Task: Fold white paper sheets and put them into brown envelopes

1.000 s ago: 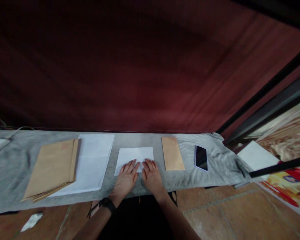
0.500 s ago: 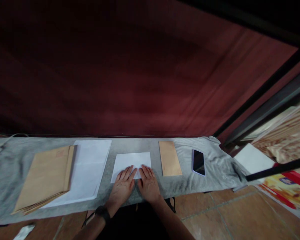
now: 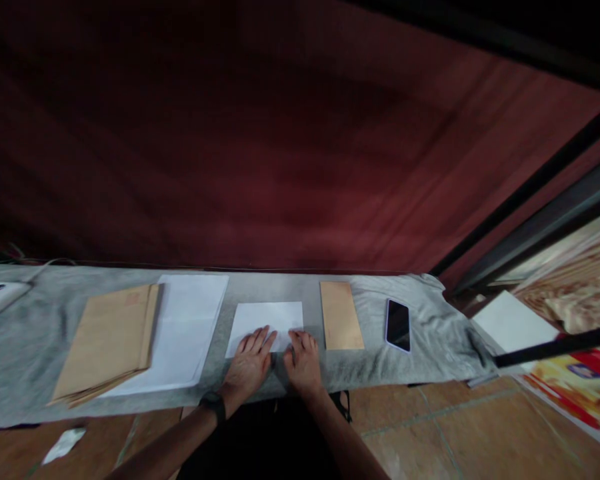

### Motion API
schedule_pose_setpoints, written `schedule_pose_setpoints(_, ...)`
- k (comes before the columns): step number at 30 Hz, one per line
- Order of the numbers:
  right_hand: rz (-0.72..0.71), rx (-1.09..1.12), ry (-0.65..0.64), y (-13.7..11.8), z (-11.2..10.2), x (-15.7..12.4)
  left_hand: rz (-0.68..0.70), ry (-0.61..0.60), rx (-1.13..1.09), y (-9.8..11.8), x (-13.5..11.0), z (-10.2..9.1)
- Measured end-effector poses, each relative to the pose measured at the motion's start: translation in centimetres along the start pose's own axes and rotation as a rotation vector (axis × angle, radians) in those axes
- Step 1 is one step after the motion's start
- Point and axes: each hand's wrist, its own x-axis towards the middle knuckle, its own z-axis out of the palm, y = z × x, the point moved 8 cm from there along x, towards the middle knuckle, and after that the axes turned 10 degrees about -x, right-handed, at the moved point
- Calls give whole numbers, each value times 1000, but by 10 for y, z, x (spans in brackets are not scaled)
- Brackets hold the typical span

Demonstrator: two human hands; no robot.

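Through the head camera I see the right hand [image 3: 304, 365] set a little further out than it was half a second ago: the gap between the two hands' fingertips has widened, and the right fingers now bend slightly over the near right part of the white sheet of paper [image 3: 269, 315]. The left hand [image 3: 249, 367], with a dark wristband [image 3: 213, 404] behind it, stays palm down on the near left part, its fingers extended and only narrowly spread. I see neither hand gripping anything; both lie unclosed, touching the paper from above.

The sheet itself keeps its place, flat on the grey cloth [image 3: 274, 283], between the larger white sheets [image 3: 193, 333] to the left and the small brown envelope [image 3: 341, 317] to the right. I read this as pressing along the near edge, with the right hand working outward while the left steadies; whether there is a crease under the fingers I cannot tell, since the hands cover much of that edge.

The large brown envelopes [image 3: 111, 333], partly over the larger sheets, and the smartphone [image 3: 398, 325] beyond the small envelope lie untouched.
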Motion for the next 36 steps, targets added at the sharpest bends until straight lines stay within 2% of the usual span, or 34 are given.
schedule_pose_setpoints(4,83,-53,21,7,-1,-1,-5,-3,-1,-1,0,2)
schedule_pose_setpoints(14,80,-78,4,7,2,0,-30,-28,-33,1,1,-1)
schedule_pose_setpoints(16,40,-56,15,4,0,0,-29,-29,-33,2,1,-2)
schedule_pose_setpoints(20,-218,-6,-11,-23,3,-2,-38,-26,-27,1,1,0)
schedule_pose_setpoints(22,-293,-3,-41,-32,8,-4,-44,-22,-41,-1,-1,1)
schedule_pose_setpoints(30,-235,-75,-61,-29,21,-5,-34,-5,-118,-10,-5,4)
schedule_pose_setpoints(36,-215,-77,-64,-28,21,-5,-46,-57,-83,-11,0,6)
